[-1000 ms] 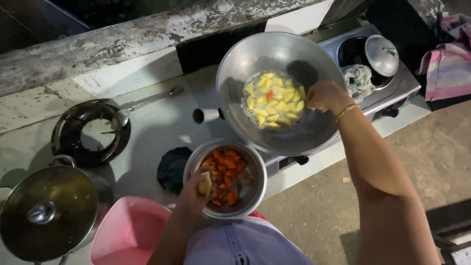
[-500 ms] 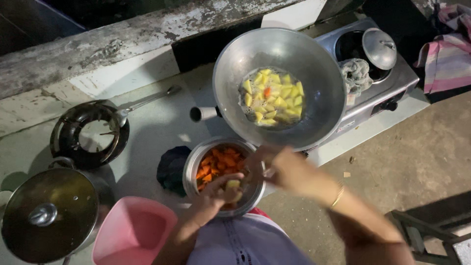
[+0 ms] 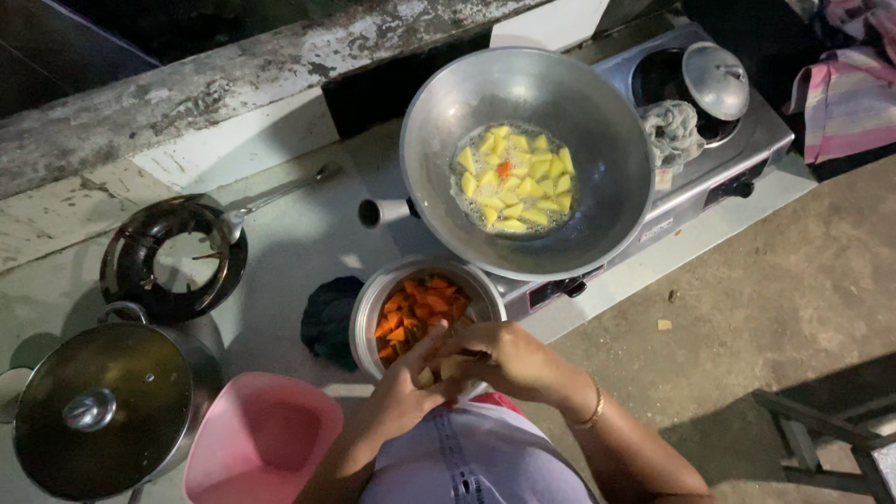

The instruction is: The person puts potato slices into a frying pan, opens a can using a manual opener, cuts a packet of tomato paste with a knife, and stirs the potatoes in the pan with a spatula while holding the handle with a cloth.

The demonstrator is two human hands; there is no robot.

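A metal bowl (image 3: 371,301) of orange and yellow vegetable pieces (image 3: 409,314) sits in front of the stove. Both hands meet over its near rim. My left hand (image 3: 403,385) cups pale yellow pieces from below. My right hand (image 3: 509,359), with a gold bangle at the wrist, is closed over the same pieces from the right. Beyond the bowl a large metal wok (image 3: 597,140) stands on the stove, with yellow chunks (image 3: 515,179) and one orange piece in oil at its bottom.
A two-burner steel stove (image 3: 747,149) carries a small lid (image 3: 715,80) and a grey cloth (image 3: 668,131). On the left stand a dark ring stand (image 3: 173,261), a lidded pot (image 3: 103,406) and a pink tub (image 3: 261,439). A dark cloth (image 3: 327,317) lies beside the bowl.
My right hand left the wok and came down to the bowl, joining my left hand over the vegetable pieces. The camera view shifted slightly.
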